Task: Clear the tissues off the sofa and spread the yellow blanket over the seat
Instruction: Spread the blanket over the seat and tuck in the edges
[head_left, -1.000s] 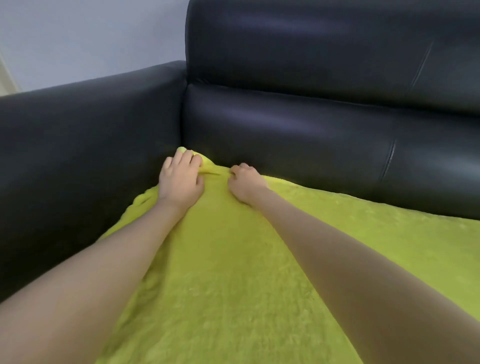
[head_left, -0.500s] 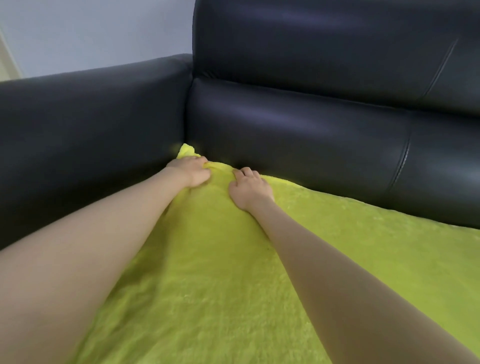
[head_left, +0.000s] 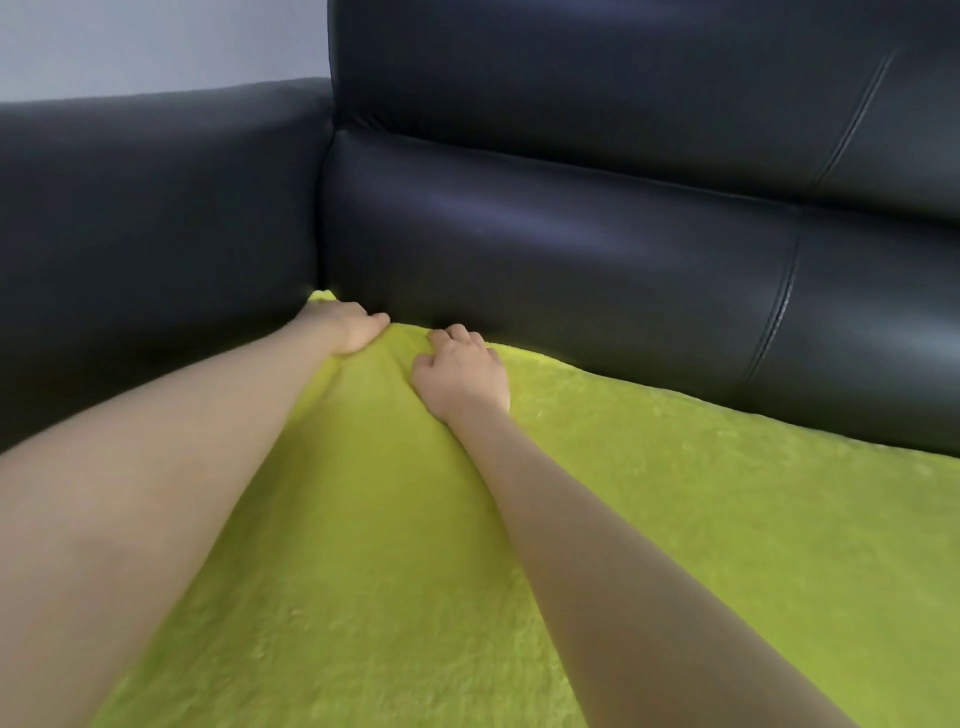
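At sofa corner, hands gripping blanket

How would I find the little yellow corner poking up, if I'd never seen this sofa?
Start at the black sofa and follow its backrest left to where it meets the armrest. The yellow blanket covers the seat there, with the left hand and right hand on it. Its corner peeks up behind the left hand, the only yellow bit against the black nook.

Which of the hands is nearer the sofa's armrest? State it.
Left. The left hand presses the yellow blanket into the corner, right beside the armrest; the right hand sits farther along the backrest.
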